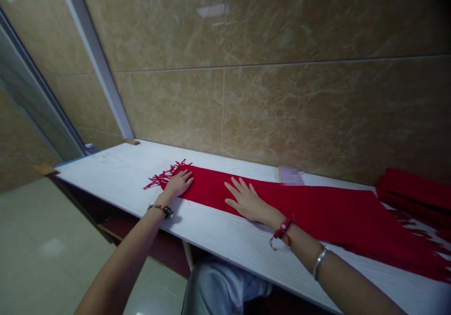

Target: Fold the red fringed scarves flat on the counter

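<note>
A long red scarf (317,211) lies flat along the white table, fringed at both ends. Near its left end my left hand (179,183) rests on the cloth, fingers extended, just beside the tangled fringe (164,178). Farther right, my right hand (244,200) lies palm down on the scarf with its fingers spread. Neither hand grips the fabric. The scarf's right part looks wider, with an edge below it that suggests more than one layer.
Folded red cloth (412,192) is piled at the table's right back. A small pale purple item (291,176), blurred out, sits behind the scarf against the tiled wall (282,113). The white table (105,169) ends at the left, with a shelf (123,228) underneath.
</note>
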Available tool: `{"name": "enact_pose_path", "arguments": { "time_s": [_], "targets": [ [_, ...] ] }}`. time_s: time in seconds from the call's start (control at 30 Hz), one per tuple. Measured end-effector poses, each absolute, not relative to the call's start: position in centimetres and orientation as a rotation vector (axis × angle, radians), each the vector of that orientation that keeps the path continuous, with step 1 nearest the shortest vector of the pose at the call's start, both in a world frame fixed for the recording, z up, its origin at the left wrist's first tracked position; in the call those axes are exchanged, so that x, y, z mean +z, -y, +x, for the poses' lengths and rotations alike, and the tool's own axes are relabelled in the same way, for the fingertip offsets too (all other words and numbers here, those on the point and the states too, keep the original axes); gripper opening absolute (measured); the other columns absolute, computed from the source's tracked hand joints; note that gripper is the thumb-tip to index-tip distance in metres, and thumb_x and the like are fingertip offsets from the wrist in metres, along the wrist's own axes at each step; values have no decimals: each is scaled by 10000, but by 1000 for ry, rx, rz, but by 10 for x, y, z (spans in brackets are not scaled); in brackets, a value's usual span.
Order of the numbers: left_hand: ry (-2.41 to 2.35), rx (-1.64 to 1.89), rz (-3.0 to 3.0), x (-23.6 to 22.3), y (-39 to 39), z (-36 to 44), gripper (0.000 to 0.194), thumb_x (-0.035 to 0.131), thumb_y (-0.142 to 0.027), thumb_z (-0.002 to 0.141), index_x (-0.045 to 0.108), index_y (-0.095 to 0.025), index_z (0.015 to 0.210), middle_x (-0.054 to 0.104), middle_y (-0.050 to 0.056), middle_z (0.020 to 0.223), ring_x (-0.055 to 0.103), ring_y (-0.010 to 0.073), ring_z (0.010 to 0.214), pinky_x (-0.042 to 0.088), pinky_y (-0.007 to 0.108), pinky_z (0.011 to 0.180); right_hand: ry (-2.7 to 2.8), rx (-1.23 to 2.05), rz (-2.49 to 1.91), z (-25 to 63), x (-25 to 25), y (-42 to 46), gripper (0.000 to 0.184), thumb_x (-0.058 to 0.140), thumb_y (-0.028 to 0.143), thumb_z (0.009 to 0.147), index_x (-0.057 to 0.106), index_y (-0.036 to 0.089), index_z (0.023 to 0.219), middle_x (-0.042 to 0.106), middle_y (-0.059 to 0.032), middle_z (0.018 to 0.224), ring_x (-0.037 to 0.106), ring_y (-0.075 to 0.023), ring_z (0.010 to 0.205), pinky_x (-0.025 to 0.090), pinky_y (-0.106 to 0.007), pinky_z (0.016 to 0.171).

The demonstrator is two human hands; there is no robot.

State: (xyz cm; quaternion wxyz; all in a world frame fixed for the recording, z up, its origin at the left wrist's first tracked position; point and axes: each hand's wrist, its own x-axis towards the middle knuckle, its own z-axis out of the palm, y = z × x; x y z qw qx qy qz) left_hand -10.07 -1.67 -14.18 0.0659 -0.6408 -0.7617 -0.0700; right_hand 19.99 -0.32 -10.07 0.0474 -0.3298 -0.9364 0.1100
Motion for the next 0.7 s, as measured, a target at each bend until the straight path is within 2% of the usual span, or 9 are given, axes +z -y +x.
{"name": "enact_pose_path", "arguments": {
  "time_s": [0.13,0.27,0.43,0.57,0.63,0.7],
  "targets": [
    [2319,-218,-1885,-145,18,-101,442,289,-371,900,457,-169,1256,398,87,1359,353,180,1243,254,307,1028,2885,266,-956,165,-122,-9,592,220,527,884,217,223,1392,147,-75,1464,72,-276,1332,99,-531,1034],
    [2425,-239,-1679,-145,22,-109,427,302,-404,883,499,-202,1203,396,113,1351,348,262,1235,289,448,981,2875,182,-954,164,-140,-12,568,192,509,891,276,224,1375,212,-72,1447,144,-274,1321,110,-526,1034],
    [2546,-220,-1468,-133,32,-146,411,321,-432,861,529,-233,1154,503,128,1238,431,315,1146,288,559,917,2875,168,-964,165,-141,-11,562,220,499,887,289,223,1371,220,-68,1443,169,-280,1315,136,-528,1028],
    [2611,-208,-1289,-117,45,-176,417,288,-359,864,553,-133,1094,493,221,1193,346,432,1170,204,714,819,2877,179,-969,163,-138,-10,563,226,499,885,287,223,1371,221,-62,1442,169,-282,1315,138,-526,1028],
    [2578,-214,-1333,-111,48,-180,422,266,-285,861,489,-96,1165,459,243,1216,331,424,1179,227,699,828,2875,183,-972,163,-139,-11,563,231,501,883,288,226,1371,221,-60,1443,168,-281,1315,134,-524,1030],
    [2491,-205,-1542,-107,49,-174,413,302,-249,842,454,-121,1204,454,192,1241,375,336,1172,292,567,917,2870,187,-982,163,-139,-11,563,234,503,883,289,228,1371,219,-61,1443,170,-281,1314,130,-525,1030]
  ]
}}
